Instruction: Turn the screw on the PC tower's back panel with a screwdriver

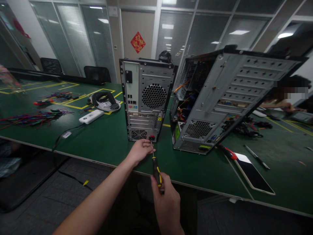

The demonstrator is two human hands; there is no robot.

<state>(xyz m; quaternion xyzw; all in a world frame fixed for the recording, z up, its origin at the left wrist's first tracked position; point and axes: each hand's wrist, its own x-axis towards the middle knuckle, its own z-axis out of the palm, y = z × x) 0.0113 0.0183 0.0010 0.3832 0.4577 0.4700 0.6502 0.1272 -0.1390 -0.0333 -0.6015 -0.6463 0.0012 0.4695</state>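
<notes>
A yellow-and-black screwdriver (156,171) has its handle gripped in my right hand (167,202). Its thin metal shaft points up and away, with the tip at the lower back of a computer tower (146,117), close to the red-and-black power socket. At that bottom edge my left hand (141,151) has its fingers curled around the front of the shaft, steadying it; the exact contact at the tip is too small to make out. The tower stands upright with its rear panel facing me, showing ports, a large round vent and a small fan grille.
To the right leans a second, opened computer case (220,98). A phone-like white-framed tablet (255,176), red-handled pliers (228,152) and a pen (256,156) lie there. Leftward are a white power strip (91,117) and bundled wires (36,118). Another person sits far right.
</notes>
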